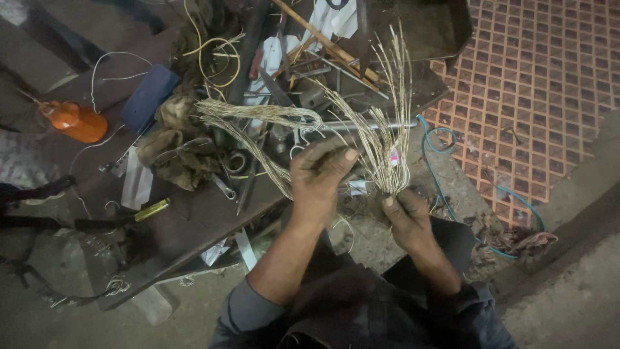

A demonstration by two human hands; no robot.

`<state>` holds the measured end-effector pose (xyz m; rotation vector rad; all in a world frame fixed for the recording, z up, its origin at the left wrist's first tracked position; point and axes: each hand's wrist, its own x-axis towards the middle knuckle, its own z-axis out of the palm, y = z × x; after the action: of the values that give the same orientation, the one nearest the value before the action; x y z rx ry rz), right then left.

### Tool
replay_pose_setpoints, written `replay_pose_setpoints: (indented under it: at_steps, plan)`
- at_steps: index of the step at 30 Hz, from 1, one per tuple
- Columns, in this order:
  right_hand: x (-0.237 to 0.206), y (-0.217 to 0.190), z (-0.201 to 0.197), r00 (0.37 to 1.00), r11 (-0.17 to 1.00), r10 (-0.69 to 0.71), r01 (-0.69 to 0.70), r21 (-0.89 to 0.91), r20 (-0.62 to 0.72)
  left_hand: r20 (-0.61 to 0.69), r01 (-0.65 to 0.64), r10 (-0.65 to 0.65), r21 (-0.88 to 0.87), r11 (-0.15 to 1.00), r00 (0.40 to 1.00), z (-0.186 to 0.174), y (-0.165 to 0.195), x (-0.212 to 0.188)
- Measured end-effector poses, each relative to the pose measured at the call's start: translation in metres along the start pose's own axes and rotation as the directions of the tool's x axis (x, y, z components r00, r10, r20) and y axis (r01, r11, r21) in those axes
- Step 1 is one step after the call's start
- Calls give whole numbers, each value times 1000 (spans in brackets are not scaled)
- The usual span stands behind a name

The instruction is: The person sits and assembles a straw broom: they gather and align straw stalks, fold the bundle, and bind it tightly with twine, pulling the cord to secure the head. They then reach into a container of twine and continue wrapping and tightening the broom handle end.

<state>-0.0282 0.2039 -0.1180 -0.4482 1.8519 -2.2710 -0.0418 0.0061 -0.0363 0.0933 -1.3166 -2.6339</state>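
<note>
Partway through sorting, the right hand point(408, 218) pinches the base of a fanned wire bundle point(387, 139) near the table point(187, 223) edge; the left hand point(318, 176), its grip closed, pulls strands aside, many still tangled together.

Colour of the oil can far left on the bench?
Orange, with a thin spout; the oil can shows best in the head view.

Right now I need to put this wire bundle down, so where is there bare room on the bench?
Bare bench top lies between the brass piece and the left hand. A smaller patch sits between the orange oil can and the blue block. Behind the wire bundle, tools crowd everything.
</note>
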Motion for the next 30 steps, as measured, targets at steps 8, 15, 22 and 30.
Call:
replay_pose_setpoints:
  at_steps: [8, 15, 22, 30]
  plan:
    - [2, -6, 1, 996, 997, -76, 77, -19, 49, -3, -188, 188, -29, 982, 982, 5, 3, -1]
    - [5, -17, 8, 997, 997, -42, 37, 72, 70, 58, -433, 431, 221, 874, 900, 12, 20, -8]
    - [5, -19, 11, 996, 994, -12, 3, 110, 88, 22, -443, 445, 143, 885, 895, 13, 10, -7]
    - [2, -15, 14, 998, 993, 9, -16, 115, 63, -21, -499, 520, 251, 830, 854, 10, 7, -3]
